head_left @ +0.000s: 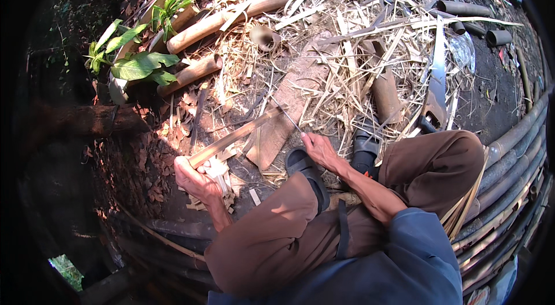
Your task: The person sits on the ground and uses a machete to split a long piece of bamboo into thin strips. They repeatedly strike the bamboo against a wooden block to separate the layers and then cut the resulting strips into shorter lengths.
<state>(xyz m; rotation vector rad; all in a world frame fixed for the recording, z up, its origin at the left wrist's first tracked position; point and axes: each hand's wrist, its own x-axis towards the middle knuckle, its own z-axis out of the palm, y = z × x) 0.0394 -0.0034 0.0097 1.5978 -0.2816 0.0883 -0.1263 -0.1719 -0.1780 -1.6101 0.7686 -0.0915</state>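
My left hand [198, 181] is closed round the near end of a flat bamboo strip [231, 138], which slants away up and to the right. In my right hand [319, 150] is a knife, its handle hidden by the fingers. The thin knife blade [287, 114] points up and left and lies close to the far end of the strip; I cannot tell whether they touch. Beneath both lies a worn wooden board [270, 146] on the ground. Short pale bamboo pieces [222, 175] are heaped beside my left hand.
Shavings [329, 82] cover much of the ground ahead. A handsaw [438, 77] lies at the right, near a bamboo tube [386, 97]. Thick bamboo poles [231, 22] and a leafy plant [136, 62] are at the far left. More poles [509, 163] line the right side.
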